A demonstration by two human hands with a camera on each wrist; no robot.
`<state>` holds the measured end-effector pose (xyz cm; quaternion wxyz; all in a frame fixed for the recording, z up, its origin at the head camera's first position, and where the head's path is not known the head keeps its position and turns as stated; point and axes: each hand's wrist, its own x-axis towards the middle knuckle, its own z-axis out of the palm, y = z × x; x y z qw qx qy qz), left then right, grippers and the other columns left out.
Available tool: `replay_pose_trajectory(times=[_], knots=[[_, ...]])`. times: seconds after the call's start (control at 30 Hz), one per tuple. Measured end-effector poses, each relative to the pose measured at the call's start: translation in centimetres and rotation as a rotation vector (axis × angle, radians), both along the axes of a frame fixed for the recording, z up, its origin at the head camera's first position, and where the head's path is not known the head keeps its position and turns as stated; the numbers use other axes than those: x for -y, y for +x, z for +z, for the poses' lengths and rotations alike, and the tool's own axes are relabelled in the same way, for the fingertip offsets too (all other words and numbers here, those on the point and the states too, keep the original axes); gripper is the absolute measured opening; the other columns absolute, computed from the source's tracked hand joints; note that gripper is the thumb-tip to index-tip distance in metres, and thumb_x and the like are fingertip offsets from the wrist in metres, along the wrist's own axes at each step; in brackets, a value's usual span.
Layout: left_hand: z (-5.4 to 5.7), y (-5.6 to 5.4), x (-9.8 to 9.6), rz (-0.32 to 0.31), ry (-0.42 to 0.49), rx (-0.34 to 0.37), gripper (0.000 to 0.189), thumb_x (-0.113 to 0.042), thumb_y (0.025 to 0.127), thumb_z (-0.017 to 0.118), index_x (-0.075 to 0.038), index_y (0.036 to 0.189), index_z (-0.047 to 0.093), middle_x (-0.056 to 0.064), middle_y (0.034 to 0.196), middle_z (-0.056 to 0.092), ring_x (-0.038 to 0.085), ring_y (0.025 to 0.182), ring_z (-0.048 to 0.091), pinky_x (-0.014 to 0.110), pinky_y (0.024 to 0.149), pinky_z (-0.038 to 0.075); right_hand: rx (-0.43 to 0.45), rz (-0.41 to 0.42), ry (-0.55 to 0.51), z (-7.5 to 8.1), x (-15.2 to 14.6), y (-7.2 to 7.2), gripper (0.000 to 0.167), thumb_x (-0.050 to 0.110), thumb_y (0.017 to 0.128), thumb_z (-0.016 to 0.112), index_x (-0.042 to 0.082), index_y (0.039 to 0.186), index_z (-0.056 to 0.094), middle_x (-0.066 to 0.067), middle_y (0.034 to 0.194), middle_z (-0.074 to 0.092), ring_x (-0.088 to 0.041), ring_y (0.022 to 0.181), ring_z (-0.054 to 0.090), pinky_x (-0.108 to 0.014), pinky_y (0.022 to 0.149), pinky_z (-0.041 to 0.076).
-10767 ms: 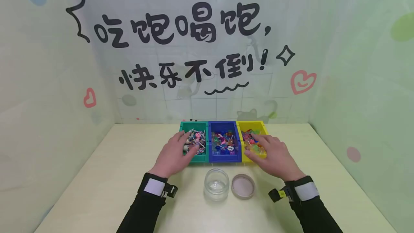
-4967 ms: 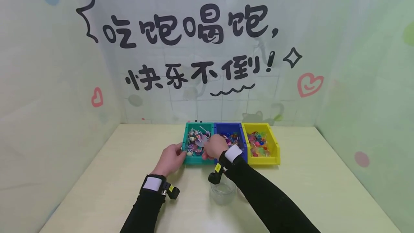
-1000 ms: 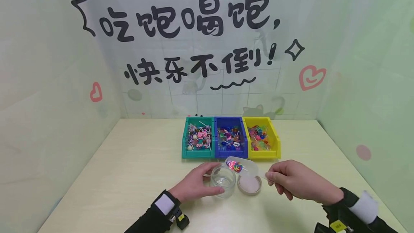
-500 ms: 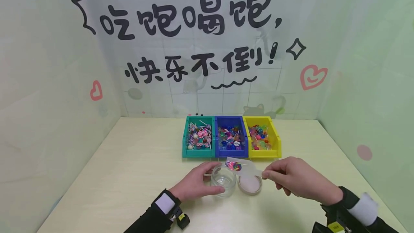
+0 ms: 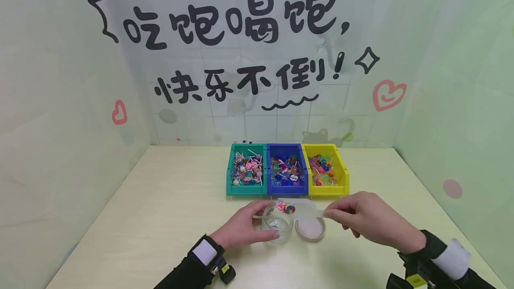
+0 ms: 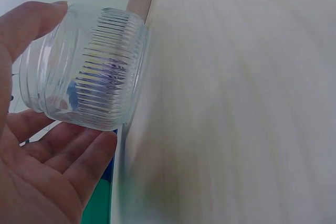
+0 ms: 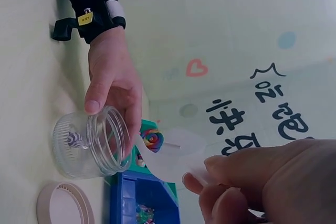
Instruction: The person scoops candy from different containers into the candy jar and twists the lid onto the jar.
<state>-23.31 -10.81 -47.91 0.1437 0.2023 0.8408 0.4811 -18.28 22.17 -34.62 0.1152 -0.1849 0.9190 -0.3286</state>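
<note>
My left hand [image 5: 241, 230] grips a clear glass jar [image 5: 278, 226] standing mouth up on the table, thumb on the near side and fingers behind. My right hand [image 5: 373, 218] pinches the handle of a translucent plastic scoop [image 5: 307, 210], tilted with its front edge at the jar's mouth. Small lollipop charms [image 5: 286, 208], one pink and one rainbow swirl, lie at the scoop's front. Inside the jar, the right wrist view shows a small purple-and-white striped piece [image 7: 75, 140]. The ribbed jar side [image 6: 105, 66] fills much of the left wrist view.
A pale round lid [image 5: 310, 229] lies right of the jar, under the scoop. Behind stand three joined bins, green [image 5: 246, 191], blue [image 5: 287, 191] and yellow [image 5: 341, 184], each with small colourful charms. A printed cloth wall [image 5: 180, 119] closes the back.
Earlier my right hand scooped in the green bin; my left hand then moved to the jar. Over the last second the scoop tips further and its charms slide toward the jar's mouth.
</note>
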Motion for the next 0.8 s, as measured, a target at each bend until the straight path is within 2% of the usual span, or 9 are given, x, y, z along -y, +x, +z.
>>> replay_pose_trajectory(times=[0.3,0.43,0.63,0.8], knots=[[0.0,0.0,0.1,0.004,-0.006,-0.005,0.079,-0.040,0.092,0.090,-0.019,0.160,0.055,0.009,0.159,0.058,0.035,0.142,0.060,0.057,0.118,0.055,-0.029,-0.080,-0.020,-0.2,1.0,-0.6,0.017,0.037,0.103,0.078,0.021,0.101,0.083,0.004,0.068,0.055,-0.016,0.064,0.055,-0.025,0.055,0.041],[-0.1,0.0,0.1,0.001,-0.002,-0.005,0.079,-0.039,0.093,0.090,-0.016,0.160,0.055,0.010,0.157,0.059,0.035,0.141,0.060,0.056,0.118,0.055,-0.045,-0.091,-0.051,-0.3,1.5,-0.7,0.018,0.036,0.102,0.079,0.020,0.105,0.085,0.004,0.070,0.058,-0.016,0.065,0.056,-0.025,0.054,0.042],[-0.2,0.0,0.1,-0.006,0.008,-0.002,0.078,-0.037,0.093,0.090,-0.016,0.159,0.056,0.010,0.156,0.060,0.034,0.140,0.060,0.055,0.118,0.056,-0.068,-0.106,-0.043,-0.1,1.5,-0.7,0.019,0.037,0.102,0.079,0.021,0.108,0.086,0.004,0.071,0.059,-0.017,0.066,0.055,-0.024,0.054,0.041],[-0.1,0.1,0.0,-0.007,0.000,-0.005,0.078,-0.037,0.093,0.090,-0.018,0.159,0.055,0.009,0.158,0.059,0.034,0.141,0.060,0.054,0.118,0.055,-0.036,-0.142,-0.068,-0.3,0.7,-1.1,0.025,0.040,0.105,0.075,0.018,0.110,0.085,0.001,0.075,0.061,-0.018,0.066,0.057,-0.026,0.054,0.043]])
